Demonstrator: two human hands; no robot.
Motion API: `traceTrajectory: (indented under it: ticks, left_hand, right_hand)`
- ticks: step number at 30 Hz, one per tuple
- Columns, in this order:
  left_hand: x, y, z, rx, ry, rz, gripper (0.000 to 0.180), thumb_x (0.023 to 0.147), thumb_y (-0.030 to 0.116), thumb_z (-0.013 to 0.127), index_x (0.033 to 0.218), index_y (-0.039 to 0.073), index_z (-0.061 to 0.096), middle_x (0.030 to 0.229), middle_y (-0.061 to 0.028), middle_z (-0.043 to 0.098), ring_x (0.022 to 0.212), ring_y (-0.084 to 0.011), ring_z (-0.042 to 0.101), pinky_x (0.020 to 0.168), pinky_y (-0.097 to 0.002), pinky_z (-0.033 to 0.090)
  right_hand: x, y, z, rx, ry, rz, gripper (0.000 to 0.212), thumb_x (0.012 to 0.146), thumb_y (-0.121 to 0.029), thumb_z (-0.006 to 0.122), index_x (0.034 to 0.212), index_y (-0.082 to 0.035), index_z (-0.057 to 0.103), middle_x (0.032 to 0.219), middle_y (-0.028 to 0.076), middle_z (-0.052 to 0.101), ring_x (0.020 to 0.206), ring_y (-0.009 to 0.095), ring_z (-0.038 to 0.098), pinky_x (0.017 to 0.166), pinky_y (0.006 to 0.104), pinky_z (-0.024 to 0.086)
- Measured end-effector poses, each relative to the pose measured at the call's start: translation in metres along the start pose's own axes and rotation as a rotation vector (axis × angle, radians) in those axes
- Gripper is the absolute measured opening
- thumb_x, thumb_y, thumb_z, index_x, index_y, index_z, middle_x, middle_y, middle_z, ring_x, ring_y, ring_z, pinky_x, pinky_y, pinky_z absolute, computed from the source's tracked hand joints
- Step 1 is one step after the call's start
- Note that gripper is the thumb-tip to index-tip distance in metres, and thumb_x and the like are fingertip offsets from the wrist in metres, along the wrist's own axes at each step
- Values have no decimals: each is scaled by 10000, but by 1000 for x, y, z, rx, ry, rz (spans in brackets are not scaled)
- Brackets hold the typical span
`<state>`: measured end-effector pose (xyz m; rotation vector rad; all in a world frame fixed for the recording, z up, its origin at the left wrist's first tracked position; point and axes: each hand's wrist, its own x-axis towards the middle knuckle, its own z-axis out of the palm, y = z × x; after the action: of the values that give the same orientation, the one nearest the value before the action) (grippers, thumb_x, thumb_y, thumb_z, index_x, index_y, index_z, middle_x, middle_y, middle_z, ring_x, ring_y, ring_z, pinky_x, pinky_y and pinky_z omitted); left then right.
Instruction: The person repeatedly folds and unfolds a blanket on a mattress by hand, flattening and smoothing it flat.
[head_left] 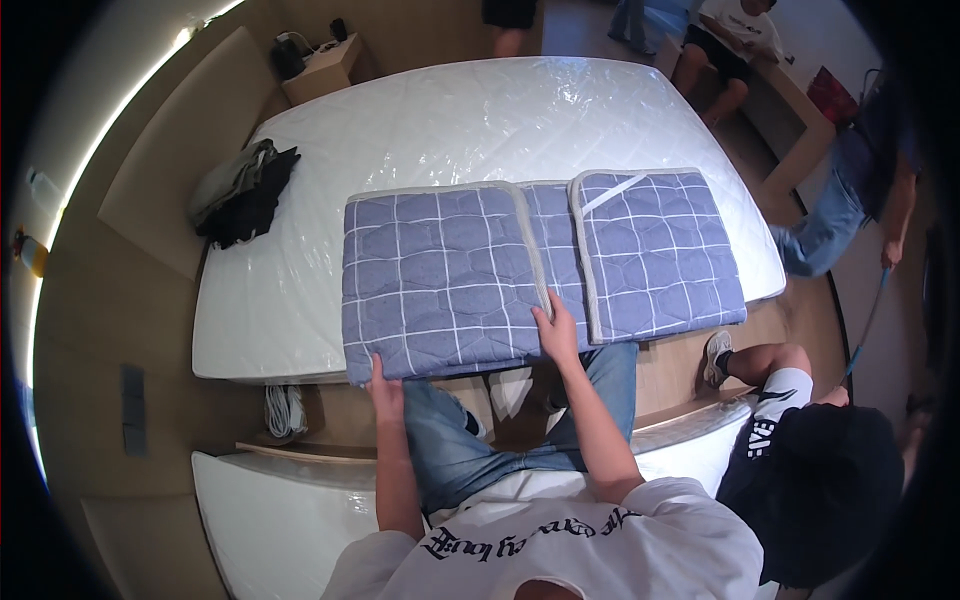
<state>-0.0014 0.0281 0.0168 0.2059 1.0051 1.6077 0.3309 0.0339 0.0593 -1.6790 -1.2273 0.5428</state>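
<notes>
A blue quilted mattress pad [440, 270] with a white grid and grey binding lies folded on the near side of a plastic-wrapped mattress [450, 120]. Its two ends are turned in toward the middle, leaving a narrow strip of the lower layer between them. A white elastic strap crosses a corner of the right fold. My left hand [386, 388] pinches the pad's near left corner, thumb on top and fingers hidden beneath. With my right hand [558, 332] I grip the bound edge of the left fold close to the front.
Dark folded clothes [245, 195] rest on the mattress at left, by the headboard [190, 140]. A second wrapped mattress [290, 520] is behind my legs, with a coiled white cable [285, 410] between the beds. One person crouches at right; another holds a blue pole [870, 320].
</notes>
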Motion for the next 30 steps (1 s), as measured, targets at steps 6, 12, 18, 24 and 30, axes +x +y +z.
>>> traceTrajectory:
  ticks: [6, 12, 18, 24, 30]
  left_hand:
    - [-27, 3, -9, -47, 25, 11, 515, 828, 211, 598, 1248, 75, 333, 1275, -114, 389, 1177, -274, 382, 964, -455, 332]
    - [-52, -41, -9, -179, -240, -157, 375, 882, 236, 505, 1186, 82, 348, 1293, -135, 345, 1188, -305, 356, 989, -503, 298]
    - [-66, -73, 31, -287, -392, -413, 367, 890, 186, 488, 1203, 72, 334, 1285, -121, 354, 1173, -311, 373, 972, -507, 330]
    - [-59, -77, 38, 22, -193, -389, 540, 824, 191, 602, 1249, 95, 282, 1223, -93, 429, 1079, -274, 471, 870, -468, 415]
    - [-69, -77, 42, 51, -215, -362, 505, 831, 202, 593, 1230, 77, 310, 1193, -91, 449, 1054, -254, 488, 836, -440, 436]
  right_hand:
    - [-22, 27, -38, 780, -61, 893, 712, 752, -426, 646, 1218, 47, 388, 1010, 94, 573, 876, 202, 560, 744, 341, 434]
    - [-50, 37, -58, 1155, 527, 910, 781, 734, -488, 641, 1248, 16, 339, 1246, 147, 411, 1074, 227, 471, 868, 378, 405]
    - [-21, 22, -59, 968, 622, 799, 546, 758, -390, 612, 1065, 26, 436, 1056, 146, 511, 947, 231, 540, 728, 317, 490]
    - [11, -10, -70, 1520, 404, 675, 266, 818, -48, 415, 1032, 109, 434, 952, 182, 574, 806, 241, 606, 704, 277, 544]
    - [-33, 64, -55, 1310, 252, 1021, 285, 830, -61, 399, 1057, 110, 419, 928, 176, 574, 814, 225, 609, 653, 283, 542]
